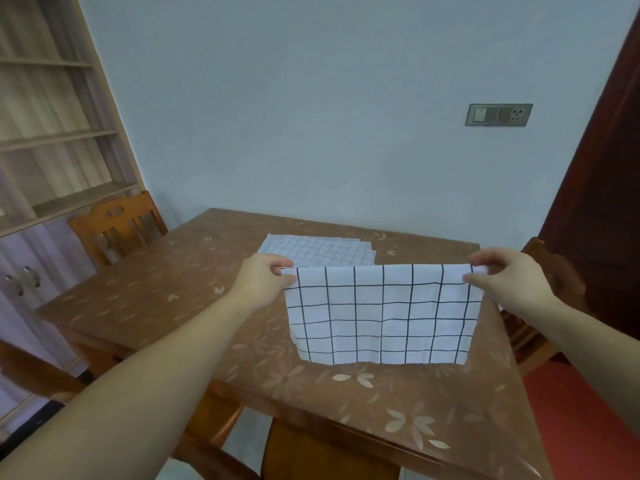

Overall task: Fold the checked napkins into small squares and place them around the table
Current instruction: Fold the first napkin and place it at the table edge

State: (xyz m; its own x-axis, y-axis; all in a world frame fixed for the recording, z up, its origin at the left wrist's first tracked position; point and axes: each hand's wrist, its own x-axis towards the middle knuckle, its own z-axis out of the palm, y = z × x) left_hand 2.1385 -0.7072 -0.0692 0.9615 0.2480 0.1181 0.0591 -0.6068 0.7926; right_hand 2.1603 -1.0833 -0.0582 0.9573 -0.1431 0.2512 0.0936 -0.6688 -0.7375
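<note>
With our left hand (265, 273) and right hand (504, 271) each pinching a top corner of the napkin (381, 313), we should keep it taut and lay it flat on the table (156, 289) to fold squarely.

Two hands and forearms of one person are being shown. The left hand (265, 275) and the left forearm (138, 375) are being presented bare along their whole visible length, the forearm being rendered broad at the lower left corner and narrow at the wrist. The right hand (509, 277) and the right forearm (595, 344) are being presented bare likewise, as far as the right edge.
</note>
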